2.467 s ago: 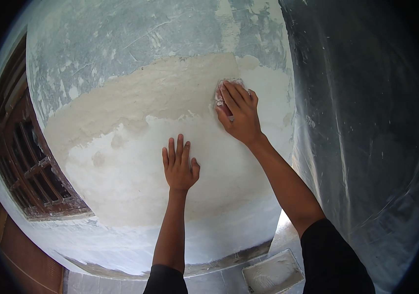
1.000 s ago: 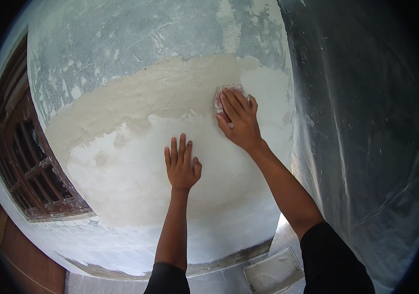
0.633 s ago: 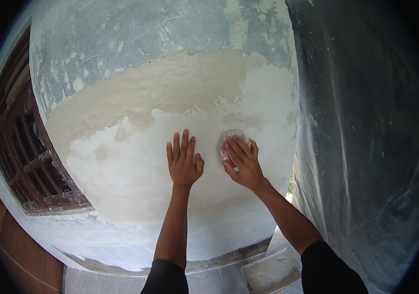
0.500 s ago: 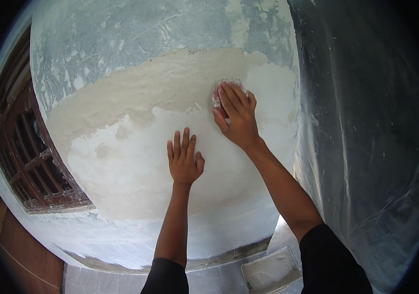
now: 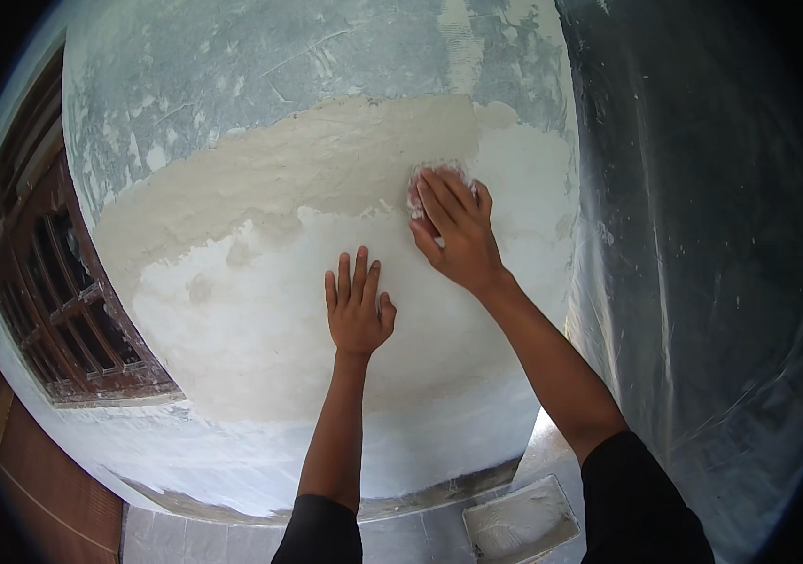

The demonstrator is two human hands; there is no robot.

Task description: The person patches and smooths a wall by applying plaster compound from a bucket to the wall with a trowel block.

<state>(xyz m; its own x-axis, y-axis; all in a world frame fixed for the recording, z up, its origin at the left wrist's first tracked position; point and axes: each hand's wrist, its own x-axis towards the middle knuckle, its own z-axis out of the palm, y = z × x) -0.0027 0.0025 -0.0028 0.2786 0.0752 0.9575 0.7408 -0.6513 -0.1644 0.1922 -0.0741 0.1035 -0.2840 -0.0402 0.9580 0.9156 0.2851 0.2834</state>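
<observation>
My left hand point(image 5: 357, 305) lies on the white patched wall point(image 5: 260, 348), fingers apart and holding nothing. Higher and to its right, my right hand point(image 5: 455, 226) grips a red pad point(image 5: 417, 195) caked with white material, pressed to the wall where a damp-looking beige band point(image 5: 279, 160) meets the whiter coat. The fingers cover much of the pad. Above the band the wall point(image 5: 279, 47) is mottled grey with white flecks and scrapes.
A brown wooden barred window point(image 5: 82, 310) is at the left, with a reddish-brown surface point(image 5: 54, 479) below it. A sheet of clear plastic over a dark surface point(image 5: 693, 282) hangs along the right. A rectangular tray of pale paste point(image 5: 514, 517) sits on grey floor tiles point(image 5: 194, 540) at the bottom.
My right hand with the pad has swept down and back up the wall within the last second, and is slightly lower than half a second ago. My left hand has stayed nearly in place.
</observation>
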